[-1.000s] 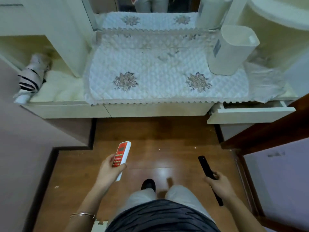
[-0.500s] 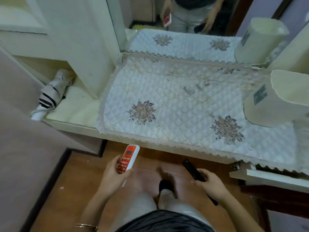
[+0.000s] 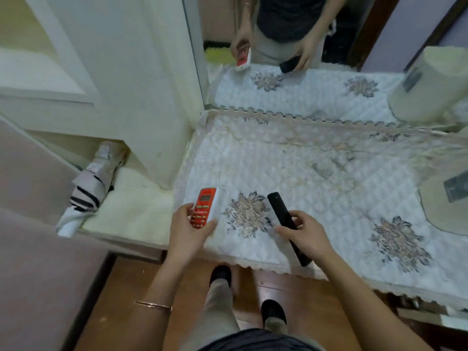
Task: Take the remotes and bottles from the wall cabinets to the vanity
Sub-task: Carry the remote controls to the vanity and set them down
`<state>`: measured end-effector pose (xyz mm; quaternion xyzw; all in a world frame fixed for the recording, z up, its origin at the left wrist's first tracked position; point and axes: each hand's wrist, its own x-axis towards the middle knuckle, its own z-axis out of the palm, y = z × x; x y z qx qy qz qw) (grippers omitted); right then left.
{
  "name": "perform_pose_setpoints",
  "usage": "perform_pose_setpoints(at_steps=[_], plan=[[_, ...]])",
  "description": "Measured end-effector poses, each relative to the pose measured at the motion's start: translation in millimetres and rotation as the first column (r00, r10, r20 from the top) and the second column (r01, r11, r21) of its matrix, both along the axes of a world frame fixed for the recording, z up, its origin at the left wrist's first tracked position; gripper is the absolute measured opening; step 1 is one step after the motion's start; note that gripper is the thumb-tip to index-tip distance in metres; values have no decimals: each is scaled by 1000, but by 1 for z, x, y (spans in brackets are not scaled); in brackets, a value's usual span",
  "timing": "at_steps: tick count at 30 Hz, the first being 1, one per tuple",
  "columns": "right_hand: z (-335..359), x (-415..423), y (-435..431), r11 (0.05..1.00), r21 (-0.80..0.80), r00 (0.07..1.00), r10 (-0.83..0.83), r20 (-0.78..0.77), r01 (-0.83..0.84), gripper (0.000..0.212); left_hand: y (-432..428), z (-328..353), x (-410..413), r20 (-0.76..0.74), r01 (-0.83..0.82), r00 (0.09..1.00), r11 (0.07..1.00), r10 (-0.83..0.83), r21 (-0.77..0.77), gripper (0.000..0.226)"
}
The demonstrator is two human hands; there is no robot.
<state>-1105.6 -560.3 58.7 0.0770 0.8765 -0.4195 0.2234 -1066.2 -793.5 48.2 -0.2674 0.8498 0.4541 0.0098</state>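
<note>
My left hand holds a red-and-white remote by its lower half, its face up, over the front left corner of the vanity. My right hand grips a long black remote around its middle, slanted with its far end toward the mirror. Both remotes hover just above the quilted white cover with flower embroidery that lies on the vanity top. I cannot tell whether either remote touches the cover. No bottles are in sight.
A mirror stands behind the vanity and reflects my hands. A cream cylindrical container sits at the right edge. A folded striped umbrella lies on the lower shelf at left, beside a white cabinet side. Wooden floor lies below.
I have stepped closer to the vanity. Both hands have risen from over the floor to above the cover's front edge, each still holding its remote.
</note>
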Motion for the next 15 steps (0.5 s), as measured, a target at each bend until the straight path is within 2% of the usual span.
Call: perform_pose_setpoints(at_steps=[5, 8, 15], plan=[[-6, -22, -53, 996, 71, 996, -66, 67, 62, 34, -28, -18, -58, 5, 127, 992, 980, -127, -155, 72], [-7, -40, -83, 987, 30, 986, -159, 54, 157, 30, -38, -25, -86, 33, 191, 982, 948, -188, -253, 75], [-13, -74, -115, 952, 142, 962, -271, -13, 270, 26, -50, -36, -110, 140, 385, 922, 889, -361, -248, 85]])
